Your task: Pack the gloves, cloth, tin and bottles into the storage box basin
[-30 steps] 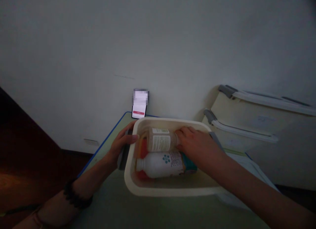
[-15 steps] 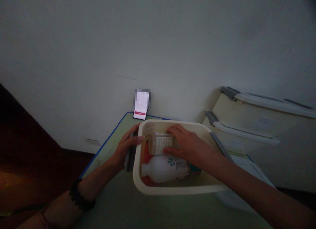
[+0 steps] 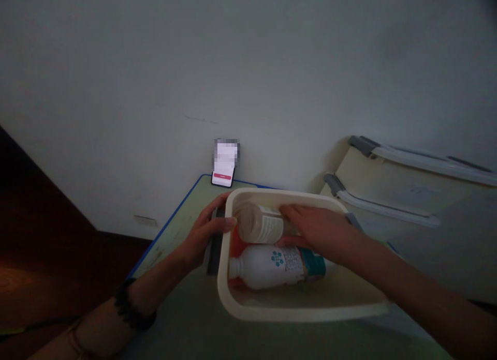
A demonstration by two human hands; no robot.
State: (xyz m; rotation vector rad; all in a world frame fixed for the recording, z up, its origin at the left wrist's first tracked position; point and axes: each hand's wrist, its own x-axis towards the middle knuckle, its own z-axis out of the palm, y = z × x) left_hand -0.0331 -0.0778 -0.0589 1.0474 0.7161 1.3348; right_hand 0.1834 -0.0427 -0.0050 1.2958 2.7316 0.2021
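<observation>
My left hand [image 3: 204,233] is closed on the left end of a cream plastic storage bin [image 3: 295,314], its thumb over the rim above a grey latch [image 3: 214,251]. Inside the bin, my right hand [image 3: 324,230] has its fingers around the right end of a clear bottle [image 3: 252,223] with a pale label, which lies on its side. In front of that bottle lies a white bottle [image 3: 260,267] with a teal band, its neck pointing left. Something red [image 3: 236,241] shows beneath the two bottles. The clear bottle's right end is hidden by my right hand.
A lit phone [image 3: 224,166] leans against the wall at the table's far edge. The green table [image 3: 174,230] has a blue border. To the right stand stacked cream boxes [image 3: 392,184] with white lids and grey latches.
The bin has shifted a little right and nearer to me, with my left hand on it. My right hand has moved right along the clear bottle, exposing more of it and the white bottle's teal band.
</observation>
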